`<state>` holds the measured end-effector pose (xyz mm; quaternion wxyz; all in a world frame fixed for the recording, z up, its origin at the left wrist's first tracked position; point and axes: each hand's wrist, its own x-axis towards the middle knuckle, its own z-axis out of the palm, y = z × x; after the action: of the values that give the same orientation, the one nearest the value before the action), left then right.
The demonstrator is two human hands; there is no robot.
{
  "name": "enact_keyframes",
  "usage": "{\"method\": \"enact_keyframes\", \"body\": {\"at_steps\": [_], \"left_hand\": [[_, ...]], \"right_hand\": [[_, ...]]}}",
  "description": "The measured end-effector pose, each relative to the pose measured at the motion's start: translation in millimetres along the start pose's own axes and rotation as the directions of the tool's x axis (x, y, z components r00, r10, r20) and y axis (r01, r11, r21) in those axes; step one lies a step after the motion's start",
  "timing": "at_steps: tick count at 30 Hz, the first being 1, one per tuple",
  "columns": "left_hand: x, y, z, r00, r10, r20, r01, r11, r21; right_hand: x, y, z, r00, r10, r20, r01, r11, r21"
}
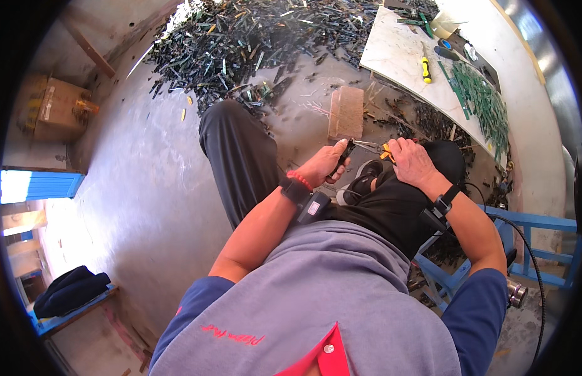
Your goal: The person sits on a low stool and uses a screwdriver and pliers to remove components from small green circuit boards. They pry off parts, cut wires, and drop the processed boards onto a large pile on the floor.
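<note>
In front of my lap, my left hand (328,164) is closed around a dark, narrow strip (343,156), with the thumb along its upper end. My right hand (413,160) grips pliers (386,150) with yellow-orange handles. Their metal jaws point left and meet the upper end of the strip; whether they pinch it or a small part on it, I cannot tell. Beyond the hands, a brick-like reddish block (346,114) rests on the floor. My crossed legs lie under both hands, and a dark shoe (361,182) shows between them.
A large heap of dark and green strips (241,50) covers the floor ahead. The pale board (403,59) at right carries a yellow-handled screwdriver (426,70) and a pile of green strips (482,103). A blue frame (535,241) and a black cable (534,250) are at my right; a cardboard box (62,109) stands left.
</note>
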<state>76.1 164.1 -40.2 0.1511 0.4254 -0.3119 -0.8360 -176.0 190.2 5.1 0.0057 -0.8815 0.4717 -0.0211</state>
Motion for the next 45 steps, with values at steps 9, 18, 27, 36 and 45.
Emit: {"method": "enact_keyframes", "body": {"at_steps": [9,18,27,36,45], "left_hand": [[-14,14,-13,0.982,0.133,0.137,-0.145,0.986,0.085],[3,6,-6,0.971,0.134,-0.195,-0.147,0.988,-0.053],[15,2,-6,0.96,0.124,-0.249,-0.157,0.981,-0.116],[13,5,-1,0.947,0.153,-0.283,-0.185,0.979,-0.09],[16,3,2,0.938,0.181,-0.295,-0.209,0.976,-0.064]], "right_hand": [[-9,1,1,0.975,0.101,0.199,-0.174,0.902,0.394],[-11,-39,8,0.856,0.422,0.299,-0.511,0.598,0.618],[7,-85,20,0.848,0.482,0.222,-0.525,0.703,0.48],[22,-102,18,0.78,0.575,0.249,-0.626,0.696,0.352],[28,-106,16,0.729,0.609,0.313,-0.682,0.68,0.268]]}}
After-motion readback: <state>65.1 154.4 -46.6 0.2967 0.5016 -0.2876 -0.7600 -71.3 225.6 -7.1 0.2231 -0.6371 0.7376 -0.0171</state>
